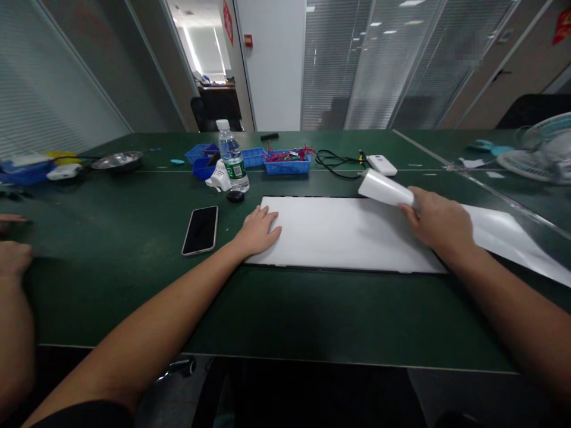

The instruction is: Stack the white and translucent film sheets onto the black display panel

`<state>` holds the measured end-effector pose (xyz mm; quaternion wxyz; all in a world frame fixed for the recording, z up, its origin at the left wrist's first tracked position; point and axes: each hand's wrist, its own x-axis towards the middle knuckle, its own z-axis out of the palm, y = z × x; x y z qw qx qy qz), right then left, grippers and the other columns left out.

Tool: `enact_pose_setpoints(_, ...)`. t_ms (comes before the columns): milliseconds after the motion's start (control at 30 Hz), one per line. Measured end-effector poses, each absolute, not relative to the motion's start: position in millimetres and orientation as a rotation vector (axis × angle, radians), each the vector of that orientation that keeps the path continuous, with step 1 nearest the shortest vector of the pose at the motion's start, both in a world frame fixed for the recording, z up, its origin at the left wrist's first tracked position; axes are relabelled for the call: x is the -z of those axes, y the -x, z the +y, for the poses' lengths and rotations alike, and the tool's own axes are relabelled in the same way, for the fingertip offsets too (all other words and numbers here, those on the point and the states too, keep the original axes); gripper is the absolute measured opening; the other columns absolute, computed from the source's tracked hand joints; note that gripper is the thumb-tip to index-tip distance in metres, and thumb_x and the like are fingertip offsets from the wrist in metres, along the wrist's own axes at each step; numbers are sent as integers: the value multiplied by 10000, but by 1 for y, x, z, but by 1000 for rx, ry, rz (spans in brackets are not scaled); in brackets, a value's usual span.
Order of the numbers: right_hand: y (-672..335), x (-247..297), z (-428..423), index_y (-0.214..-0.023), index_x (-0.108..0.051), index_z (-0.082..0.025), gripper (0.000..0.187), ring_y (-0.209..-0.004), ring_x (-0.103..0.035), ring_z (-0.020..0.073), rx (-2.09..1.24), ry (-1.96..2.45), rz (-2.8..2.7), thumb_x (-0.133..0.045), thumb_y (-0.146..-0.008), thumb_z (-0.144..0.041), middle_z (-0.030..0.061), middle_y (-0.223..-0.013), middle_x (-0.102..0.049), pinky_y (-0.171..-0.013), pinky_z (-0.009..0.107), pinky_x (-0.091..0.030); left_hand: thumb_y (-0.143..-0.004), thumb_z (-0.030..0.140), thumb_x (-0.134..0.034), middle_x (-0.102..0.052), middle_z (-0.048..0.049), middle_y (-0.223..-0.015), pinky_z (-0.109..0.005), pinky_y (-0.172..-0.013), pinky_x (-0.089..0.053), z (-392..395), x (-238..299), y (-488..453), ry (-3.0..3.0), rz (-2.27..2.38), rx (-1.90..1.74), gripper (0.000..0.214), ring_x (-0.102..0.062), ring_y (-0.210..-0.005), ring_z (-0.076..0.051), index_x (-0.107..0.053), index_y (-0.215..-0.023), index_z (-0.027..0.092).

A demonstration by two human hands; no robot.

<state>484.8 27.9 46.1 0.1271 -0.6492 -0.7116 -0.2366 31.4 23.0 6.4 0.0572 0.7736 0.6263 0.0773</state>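
A long white panel (330, 235) with thin dark edges lies flat on the green table. Spread across its left end is my left hand (260, 232), fingers apart and palm down. Above the right part of the panel, my right hand (439, 223) is closed on a curled, glossy white sheet (386, 189), its free end pointing left. To the right of that hand another stretch of white sheet (513, 238) lies on the table; whether it joins the curled piece is hidden by my hand and forearm.
Left of the panel lie a phone (200, 230) and a black mouse (235, 195). Behind are a water bottle (232, 157), a blue tray of red wires (288, 161), a black cable (336, 163) and a white box (381, 165). A fan (542, 151) stands right; another person's hand (15, 258) rests left.
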Motion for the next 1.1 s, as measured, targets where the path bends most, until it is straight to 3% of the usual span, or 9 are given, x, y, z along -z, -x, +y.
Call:
enact_pose_setpoints(100,-455,-41,19,-1614,-562,-91,716,-1144,-725,392,574,1725,-2297,-289,-1163,-575,251,-1380,-746,-921,487,-548,-1088,472,-490,-379,-211,-1814,-564,-1383,-277,23,-6,-31,-2348,1892,-236,678,-279,-1717,-422,-524,-1677,138)
enact_pose_setpoints(267,-427,-28,10,-1579,-639,-164,702,-1217,-727,394,346,1547,-2594,-349,-1142,-631,210,-1461,-725,-991,520,-591,-1085,474,-488,-384,-206,-1812,-570,-1383,-281,24,-5,-29,-2359,1879,-242,679,-285,-1714,-427,-526,-1671,132)
enact_pose_setpoints(500,-438,-26,17,-1465,-742,-240,616,-1282,-708,360,19,1330,-2585,-415,-1123,-635,139,-1431,-758,-1069,530,-583,-1080,485,-486,-386,-193,-1814,-590,-1383,-278,26,-3,-27,-2363,1856,-269,675,-286,-1712,-433,-531,-1662,147)
enact_pose_setpoints(667,-483,-24,47,-1447,-748,-194,603,-1348,-662,407,74,1685,-2291,-458,-1112,-603,180,-1469,-731,-1139,592,-524,-1081,495,-474,-396,-201,-1807,-598,-1377,-283,28,-1,-25,-2373,1856,-269,677,-285,-1711,-439,-535,-1656,143)
enact_pose_setpoints(733,-506,-21,57,-1425,-759,-156,616,-1320,-667,428,115,1897,-2179,-464,-1113,-597,218,-1458,-727,-1104,597,-528,-1079,494,-478,-400,-197,-1806,-597,-1376,-288,29,0,-25,-2374,1857,-267,674,-288,-1711,-435,-536,-1656,149)
enact_pose_setpoints(833,-532,-18,66,-1344,-805,-175,581,-1218,-710,420,41,2083,-2078,-470,-1108,-587,200,-1384,-766,-1015,565,-552,-1077,483,-483,-404,-208,-1802,-595,-1373,-291,29,1,-24,-2378,1860,-265,671,-297,-1708,-434,-537,-1652,141)
enact_pose_setpoints(1100,-514,-18,62,-1235,-837,-215,512,-1228,-720,410,28,1924,-2205,-472,-1082,-540,145,-1353,-790,-1024,561,-575,-1078,489,-477,-405,-212,-1799,-595,-1371,-293,30,0,-24,-2377,1864,-264,675,-297,-1707,-440,-537,-1652,138)
